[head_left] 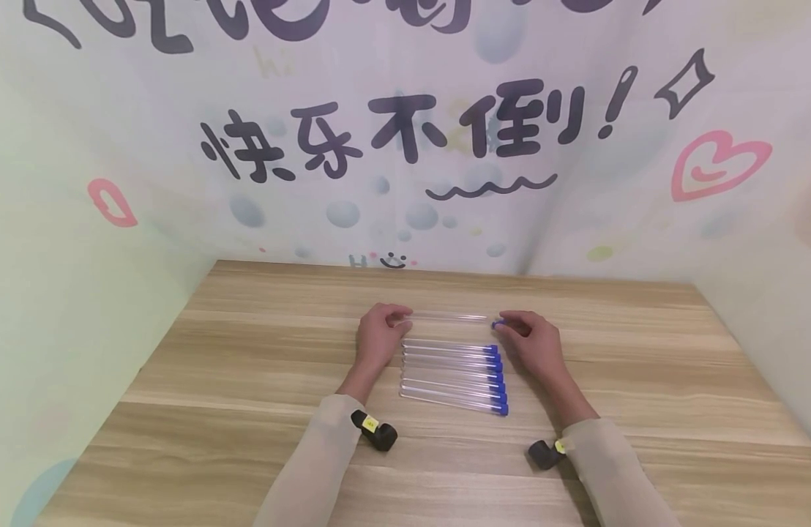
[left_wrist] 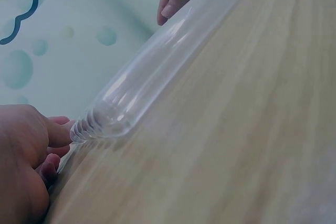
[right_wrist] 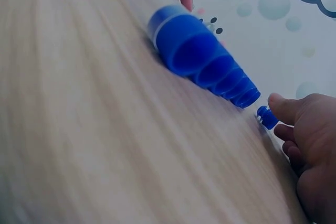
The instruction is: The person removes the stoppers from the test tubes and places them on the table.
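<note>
— Item 1?
— 1 slender, glossy, transparent tube (head_left: 448, 317) lies on the pale wood-grain tabletop (head_left: 260, 344); the left hand (head_left: 380, 338) pinches its left end.
— Item 2?
— 1 small, round, blue cap (head_left: 496, 323); the right hand (head_left: 534, 344) pinches it just beside the tube's right end.
— Nearby?
— A side-by-side row of clear tubes (head_left: 451, 372) with blue caps (head_left: 498, 378).

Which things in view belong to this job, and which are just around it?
In the job:
uncapped clear tube, left hand pinching its end
blue cap, pinched by right hand
row of blue-capped tubes

Just around:
printed backdrop
black wrist devices
</note>
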{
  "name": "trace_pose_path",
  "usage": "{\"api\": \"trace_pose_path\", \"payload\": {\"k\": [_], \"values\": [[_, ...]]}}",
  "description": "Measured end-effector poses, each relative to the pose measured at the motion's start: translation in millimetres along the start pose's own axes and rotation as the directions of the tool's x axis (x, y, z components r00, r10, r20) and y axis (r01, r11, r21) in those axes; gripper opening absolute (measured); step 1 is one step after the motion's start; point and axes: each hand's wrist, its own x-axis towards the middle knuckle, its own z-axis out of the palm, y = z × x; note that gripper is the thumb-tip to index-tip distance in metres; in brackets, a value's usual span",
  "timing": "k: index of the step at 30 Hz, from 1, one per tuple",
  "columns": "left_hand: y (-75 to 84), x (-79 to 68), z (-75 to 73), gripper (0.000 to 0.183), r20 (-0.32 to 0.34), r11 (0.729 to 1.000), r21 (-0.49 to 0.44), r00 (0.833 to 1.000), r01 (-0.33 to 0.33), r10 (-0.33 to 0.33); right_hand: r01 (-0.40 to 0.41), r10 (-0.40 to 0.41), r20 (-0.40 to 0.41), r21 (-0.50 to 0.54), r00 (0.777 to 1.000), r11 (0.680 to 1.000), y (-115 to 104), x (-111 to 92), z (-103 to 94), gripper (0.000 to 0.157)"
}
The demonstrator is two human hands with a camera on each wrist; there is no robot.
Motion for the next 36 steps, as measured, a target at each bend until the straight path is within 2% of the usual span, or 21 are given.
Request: {"api": "trace_pose_path", "payload": {"k": [11, 19, 29, 36], "values": [[-0.7, -3.7, -1.4, 0.014, 0.001, 1.0, -0.018, 1.0, 0.012, -0.012, 0.002, -0.001, -0.046, 0.026, 0.999, 1.0, 0.0, -2.8, 0.5, 0.035], [-5.0, -6.0, -4.0, 0.011, 0.001, 0.998, -0.065, 1.0, -0.011, 0.011, -0.034, 0.041, -0.095, 0.079, 0.995, 0.996, -1.8, -4.4, 1.0, 0.033], [-5.1, -13.5, -8.6, 0.014, 0.013, 0.996, -0.076, 0.999, -0.037, 0.038, -0.063, 0.083, -0.131, 0.147, 0.988, 0.987, -0.9, -11.3, -2.0, 0.035], [-6.3, -19.0, -13.0, 0.014, 0.054, 0.996, -0.082, 0.997, -0.045, 0.05, -0.092, 0.103, -0.105, 0.102, 0.989, 0.99, -1.1, -19.3, -3.8, 0.032]]}}
